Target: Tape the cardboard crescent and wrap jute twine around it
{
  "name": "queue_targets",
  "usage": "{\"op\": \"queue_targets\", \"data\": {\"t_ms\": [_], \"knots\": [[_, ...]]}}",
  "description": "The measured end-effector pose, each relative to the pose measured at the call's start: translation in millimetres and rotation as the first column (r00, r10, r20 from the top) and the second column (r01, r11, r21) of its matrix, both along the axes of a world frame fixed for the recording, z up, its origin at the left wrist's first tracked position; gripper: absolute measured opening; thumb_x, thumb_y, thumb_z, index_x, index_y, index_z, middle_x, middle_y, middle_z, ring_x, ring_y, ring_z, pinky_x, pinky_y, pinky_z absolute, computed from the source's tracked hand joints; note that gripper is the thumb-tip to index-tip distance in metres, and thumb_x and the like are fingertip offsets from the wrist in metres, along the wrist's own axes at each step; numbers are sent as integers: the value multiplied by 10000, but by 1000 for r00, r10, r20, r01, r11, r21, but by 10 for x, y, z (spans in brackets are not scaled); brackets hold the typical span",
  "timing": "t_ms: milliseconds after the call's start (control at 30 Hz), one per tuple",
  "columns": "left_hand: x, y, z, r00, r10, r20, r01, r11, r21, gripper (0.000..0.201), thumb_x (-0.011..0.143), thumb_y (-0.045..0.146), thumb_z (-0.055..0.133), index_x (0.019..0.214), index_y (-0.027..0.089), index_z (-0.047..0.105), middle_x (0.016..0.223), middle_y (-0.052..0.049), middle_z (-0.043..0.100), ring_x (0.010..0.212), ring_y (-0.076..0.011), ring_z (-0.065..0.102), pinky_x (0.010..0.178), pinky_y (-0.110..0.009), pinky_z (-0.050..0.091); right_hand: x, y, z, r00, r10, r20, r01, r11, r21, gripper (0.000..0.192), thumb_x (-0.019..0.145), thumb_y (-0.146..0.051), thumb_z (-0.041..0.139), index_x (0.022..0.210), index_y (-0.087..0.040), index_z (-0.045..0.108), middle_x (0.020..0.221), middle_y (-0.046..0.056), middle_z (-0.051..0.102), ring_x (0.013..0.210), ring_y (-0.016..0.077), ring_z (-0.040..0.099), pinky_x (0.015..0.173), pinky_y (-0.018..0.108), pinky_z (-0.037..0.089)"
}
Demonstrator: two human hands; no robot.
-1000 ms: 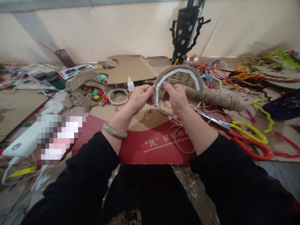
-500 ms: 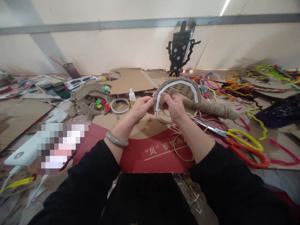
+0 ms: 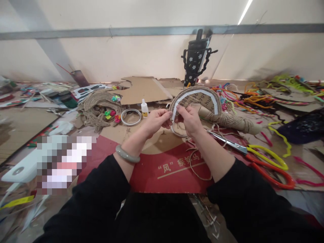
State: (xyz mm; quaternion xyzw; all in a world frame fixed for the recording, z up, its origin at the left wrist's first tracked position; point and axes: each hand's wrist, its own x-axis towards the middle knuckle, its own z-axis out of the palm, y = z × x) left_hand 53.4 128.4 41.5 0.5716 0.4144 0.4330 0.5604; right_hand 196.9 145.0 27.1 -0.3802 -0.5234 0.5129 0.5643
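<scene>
Both hands are at a half-round cardboard piece (image 3: 204, 101) edged with twine, with a white tape strip (image 3: 202, 92) curving along its face. My right hand (image 3: 190, 118) grips its lower left part, thumb on the tape. My left hand (image 3: 159, 120) is pinched at the lower left end of the piece; its fingertips partly hide what they hold there. A white ring (image 3: 178, 131) lies just under the hands, partly covered. To the left are a second white ring (image 3: 131, 117) and a small glue bottle (image 3: 144, 108).
Large scissors (image 3: 240, 147) with yellow and red handles lie right, beside a twine roll (image 3: 238, 121). A black flowered tumbler (image 3: 194, 62) stands at the back. Red cardboard (image 3: 146, 175) lies in front; a twine-covered shape (image 3: 98, 101) is left, colourful pipe cleaners (image 3: 286, 99) right.
The whole scene sits slightly lower in view, as the camera has tilted. Both hands stay at the half-round piece, with the left fingertips shifted a little at its end.
</scene>
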Motion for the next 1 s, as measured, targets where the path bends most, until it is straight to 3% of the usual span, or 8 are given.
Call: {"op": "queue_targets", "data": {"t_ms": [167,467,733,1000], "knots": [[1,7,-13,999,19,37,-19,1000,-8,236,881,306,604,711,142,603,580,14,609,471,-53,547,511,-167,459,-21,-33,32,999,35,26,-34,999,-9,384,639,-516,725,585,-179,549,492,-24,552,436,69,468,449,215,384],[8,-24,5,1000,-22,-9,21,999,-40,198,858,229,621,692,124,592,596,2,626,489,-53,562,526,-166,459,3,-11,16,1000,-18,15,18,1000,20,324,701,-441,685,583,-188,521,473,-38,527,422,61,441,440,208,351],[21,-20,-11,999,3,35,-3,1000,-5,193,874,206,590,695,135,587,591,5,623,496,-54,557,535,-170,470,22,-27,25,1000,-8,4,8,1000,-7,427,707,-574,674,597,-193,517,473,-46,511,417,59,436,436,213,357],[35,-48,18,1000,16,19,-16,1000,-26,204,885,188,567,691,132,596,592,3,625,481,-54,558,533,-174,471,25,-23,19,999,-32,-8,32,999,34,404,736,-529,667,580,-191,509,460,-49,506,416,57,429,431,205,339]]}}
